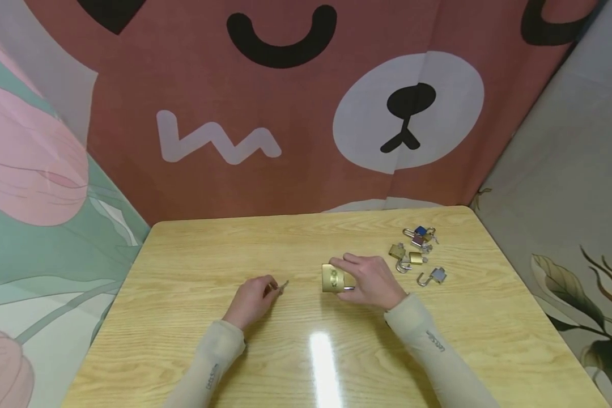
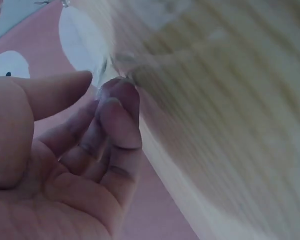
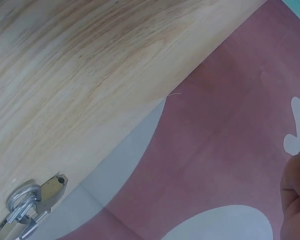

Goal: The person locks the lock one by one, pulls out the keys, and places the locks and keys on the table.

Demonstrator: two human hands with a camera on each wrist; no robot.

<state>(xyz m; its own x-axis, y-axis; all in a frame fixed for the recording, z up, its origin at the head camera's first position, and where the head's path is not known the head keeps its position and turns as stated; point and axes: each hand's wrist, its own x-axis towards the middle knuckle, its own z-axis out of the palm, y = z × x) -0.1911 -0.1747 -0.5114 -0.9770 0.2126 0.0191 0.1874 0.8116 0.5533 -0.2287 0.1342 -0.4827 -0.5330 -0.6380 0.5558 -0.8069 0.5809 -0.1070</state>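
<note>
In the head view my right hand (image 1: 372,281) holds a large brass padlock (image 1: 332,278) up over the table. Its body points left, and the fingers cover most of the shackle, so I cannot tell whether the lock is fastened. To the left, my left hand (image 1: 250,301) pinches a small metal key (image 1: 284,287) between thumb and fingertips, apart from the padlock. The left wrist view shows the left hand (image 2: 85,150) with curled fingers; the key is blurred there. Only part of the right hand (image 3: 296,197) appears at the right wrist view's edge.
On the right of the wooden table (image 1: 194,249) lies a loose group of smaller padlocks, among them a blue one (image 1: 420,230), a brass one (image 1: 416,258) and a grey one with its shackle open (image 1: 438,275). A patterned cloth (image 1: 296,187) hangs behind the table's far edge.
</note>
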